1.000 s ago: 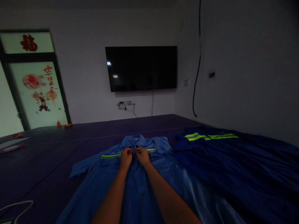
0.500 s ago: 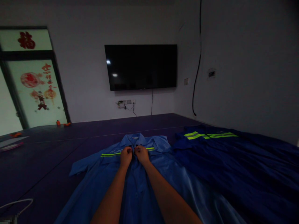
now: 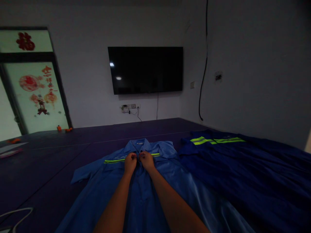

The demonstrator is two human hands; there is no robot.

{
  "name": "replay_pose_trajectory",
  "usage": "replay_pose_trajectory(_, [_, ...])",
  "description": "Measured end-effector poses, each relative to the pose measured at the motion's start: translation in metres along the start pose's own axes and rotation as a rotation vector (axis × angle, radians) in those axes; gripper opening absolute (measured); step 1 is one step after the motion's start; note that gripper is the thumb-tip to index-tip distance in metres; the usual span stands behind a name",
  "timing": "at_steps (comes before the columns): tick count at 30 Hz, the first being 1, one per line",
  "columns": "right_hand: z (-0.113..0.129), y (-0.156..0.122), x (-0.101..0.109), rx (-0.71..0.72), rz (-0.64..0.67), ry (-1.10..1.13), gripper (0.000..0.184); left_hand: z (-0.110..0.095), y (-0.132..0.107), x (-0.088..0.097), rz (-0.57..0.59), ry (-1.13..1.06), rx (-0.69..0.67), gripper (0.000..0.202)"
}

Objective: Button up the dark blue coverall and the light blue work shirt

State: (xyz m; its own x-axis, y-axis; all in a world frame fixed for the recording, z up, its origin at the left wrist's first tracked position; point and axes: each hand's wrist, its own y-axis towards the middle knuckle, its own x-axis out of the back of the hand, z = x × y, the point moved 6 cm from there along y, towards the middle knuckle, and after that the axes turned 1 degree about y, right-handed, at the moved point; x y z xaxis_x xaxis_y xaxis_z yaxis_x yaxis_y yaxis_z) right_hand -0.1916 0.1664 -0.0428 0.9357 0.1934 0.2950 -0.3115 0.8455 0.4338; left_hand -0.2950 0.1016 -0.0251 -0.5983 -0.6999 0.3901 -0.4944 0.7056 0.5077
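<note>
A light blue work shirt (image 3: 139, 187) with a yellow-green stripe across the chest lies face up on the purple surface, its collar pointing away from me. My left hand (image 3: 131, 161) is closed on the shirt's front edge just under the collar. Close beside it, my right hand (image 3: 146, 160) pinches the other side of the same front opening. The fingertips almost meet over the placket; any button between them is too small and dark to make out.
A darker blue garment (image 3: 230, 168) with yellow-green stripes lies to the right, touching the shirt. The purple surface (image 3: 55, 161) extends left, with orange objects (image 3: 64, 128) near the door. A white cable (image 3: 24, 210) lies at lower left. A television (image 3: 145, 69) hangs on the wall.
The view has shifted very slightly. Both hands stay at the shirt's front opening with almost no visible movement.
</note>
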Motion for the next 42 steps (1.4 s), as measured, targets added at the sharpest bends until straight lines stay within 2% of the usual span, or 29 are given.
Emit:
replay_pose_trajectory(18, [0.0002, -0.0005, 0.0009, 0.022, -0.018, -0.027, 0.015, -0.0063, -0.0024, 0.0028, -0.016, 0.002, 0.009, 0.013])
replay_pose_trajectory(42, [-0.0007, -0.0005, -0.001, 0.003, -0.003, -0.015, 0.014, -0.0039, -0.0016, 0.0023, -0.015, 0.005, 0.0, 0.012])
